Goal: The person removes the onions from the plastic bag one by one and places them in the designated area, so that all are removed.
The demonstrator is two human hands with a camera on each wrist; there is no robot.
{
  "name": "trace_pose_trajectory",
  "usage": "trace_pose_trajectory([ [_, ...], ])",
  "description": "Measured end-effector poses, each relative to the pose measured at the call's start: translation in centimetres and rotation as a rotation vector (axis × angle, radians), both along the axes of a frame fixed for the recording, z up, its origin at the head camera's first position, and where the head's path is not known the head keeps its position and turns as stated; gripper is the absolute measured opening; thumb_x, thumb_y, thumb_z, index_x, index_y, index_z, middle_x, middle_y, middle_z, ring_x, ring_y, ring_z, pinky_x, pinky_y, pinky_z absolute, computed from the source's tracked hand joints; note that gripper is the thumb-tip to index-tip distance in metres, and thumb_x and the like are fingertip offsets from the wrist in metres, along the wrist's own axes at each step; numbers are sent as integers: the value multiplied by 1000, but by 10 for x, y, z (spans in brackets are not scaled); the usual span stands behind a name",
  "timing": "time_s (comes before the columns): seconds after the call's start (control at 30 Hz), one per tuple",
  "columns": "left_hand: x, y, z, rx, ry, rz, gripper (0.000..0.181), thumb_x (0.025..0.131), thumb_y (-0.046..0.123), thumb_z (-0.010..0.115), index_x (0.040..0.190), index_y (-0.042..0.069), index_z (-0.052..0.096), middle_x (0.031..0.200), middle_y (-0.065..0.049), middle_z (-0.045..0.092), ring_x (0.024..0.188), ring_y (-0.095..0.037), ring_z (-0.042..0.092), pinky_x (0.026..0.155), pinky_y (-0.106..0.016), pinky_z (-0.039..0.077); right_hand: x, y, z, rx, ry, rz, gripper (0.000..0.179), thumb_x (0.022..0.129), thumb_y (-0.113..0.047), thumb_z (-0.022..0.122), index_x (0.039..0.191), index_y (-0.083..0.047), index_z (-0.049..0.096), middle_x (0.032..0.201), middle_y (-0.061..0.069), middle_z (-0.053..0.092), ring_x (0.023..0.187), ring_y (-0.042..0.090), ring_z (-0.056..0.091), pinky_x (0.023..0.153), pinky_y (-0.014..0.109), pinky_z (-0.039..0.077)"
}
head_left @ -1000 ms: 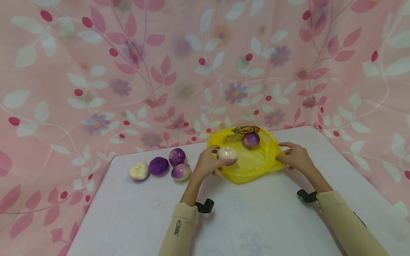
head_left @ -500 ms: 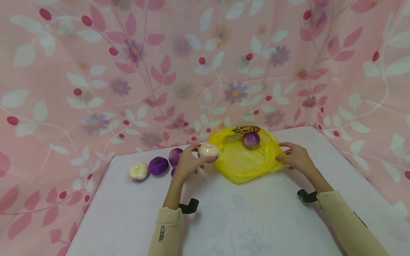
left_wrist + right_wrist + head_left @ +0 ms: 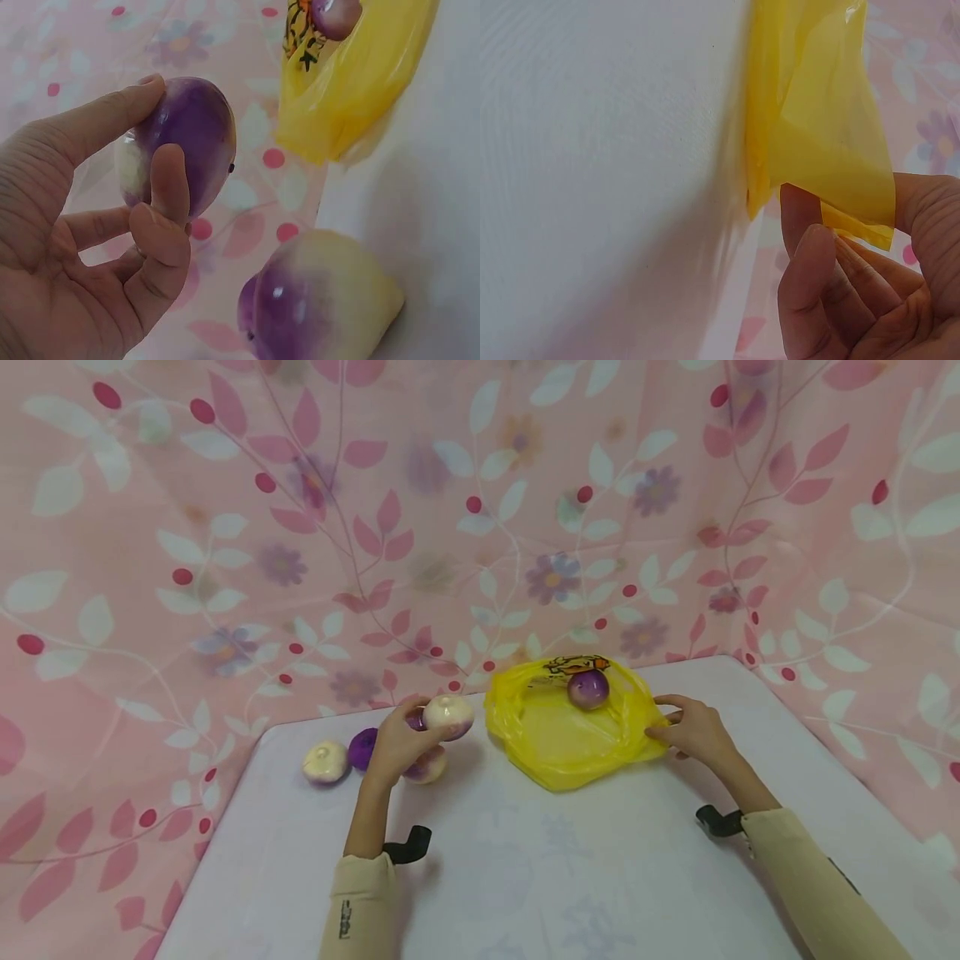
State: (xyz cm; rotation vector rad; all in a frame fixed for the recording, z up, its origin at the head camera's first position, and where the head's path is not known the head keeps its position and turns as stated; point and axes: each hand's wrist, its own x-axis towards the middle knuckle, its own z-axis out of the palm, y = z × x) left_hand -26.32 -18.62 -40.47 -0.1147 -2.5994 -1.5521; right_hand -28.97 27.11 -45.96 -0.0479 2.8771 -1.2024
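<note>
My left hand (image 3: 397, 745) grips a shiny cream-and-purple turnip (image 3: 448, 717), raised above the table; in the left wrist view the fingers curl round its purple side (image 3: 199, 150). Just behind and below that hand are a pale-and-purple turnip (image 3: 429, 767), a deep purple turnip (image 3: 362, 748) and, mostly hidden, another purple one (image 3: 415, 720). A cream turnip (image 3: 326, 762) lies farthest left. My right hand (image 3: 693, 731) pinches the right rim of a yellow plastic bag (image 3: 570, 768), which lies with its mouth spread. A purple turnip (image 3: 588, 690) rests inside it.
A white-covered table (image 3: 570, 868) spreads under everything. A pink floral curtain (image 3: 450, 568) hangs directly behind it and along the right side. Black wrist mounts (image 3: 408, 845) stick out from both wrists.
My left hand has moved left, away from the bag's mouth, carrying the turnip over to the group on the table. My right hand has stayed at the bag's rim.
</note>
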Motion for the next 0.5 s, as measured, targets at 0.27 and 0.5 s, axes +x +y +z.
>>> trace_pose_trajectory([
  [0.27, 8, -32, 2, 2, -16, 28, 66, 67, 45, 81, 123, 23, 55, 114, -2, 55, 68, -28, 55, 45, -38, 50, 2, 0, 3, -17, -11, -2, 68, 80, -30, 73, 135, -4, 42, 109, 28, 61, 65, 21, 64, 49, 33, 54],
  [0.5, 23, -59, 3, 8, -41, 48, 64, 70, 42, 80, 122, 18, 53, 90, -17, 64, 51, -23, 56, 42, -42, 49, 1, -2, 2, -17, -14, -9, 67, 80, -29, 72, 135, -5, 43, 109, 27, 62, 64, 21, 65, 49, 33, 54],
])
